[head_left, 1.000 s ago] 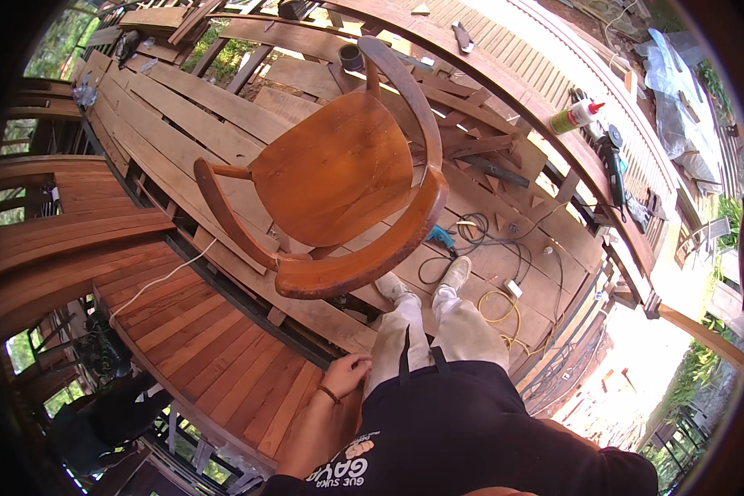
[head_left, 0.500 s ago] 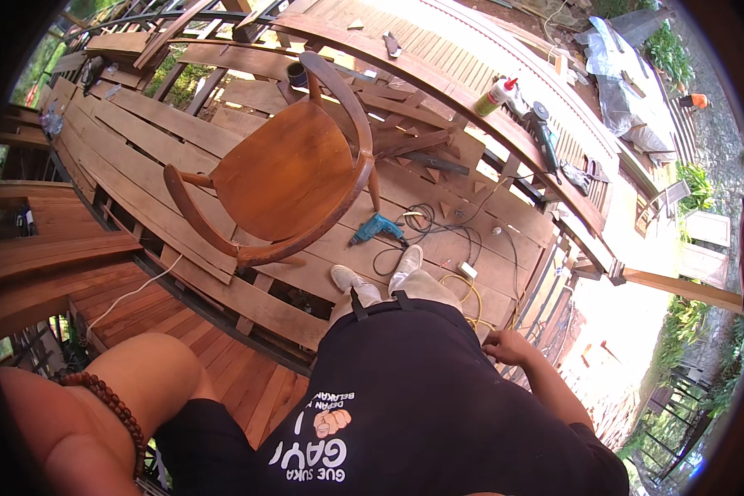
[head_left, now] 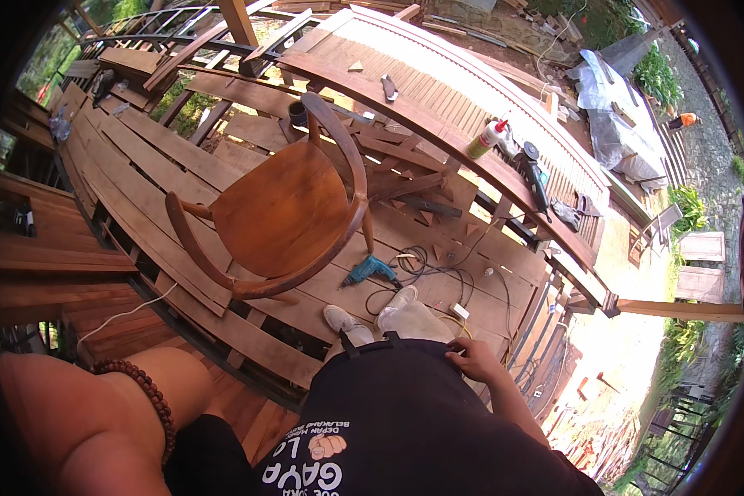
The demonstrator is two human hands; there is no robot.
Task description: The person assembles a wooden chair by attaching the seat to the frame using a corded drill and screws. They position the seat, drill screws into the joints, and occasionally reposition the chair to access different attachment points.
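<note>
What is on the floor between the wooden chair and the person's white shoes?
In the head view, a teal power drill lies on the deck planks between the wooden chair and the white shoes, with dark cables looped beside it.

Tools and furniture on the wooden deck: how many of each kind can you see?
Wooden armchair: 1
Blue power drill: 1
Glue bottle: 1
Angle grinder: 1
Total: 4
</note>
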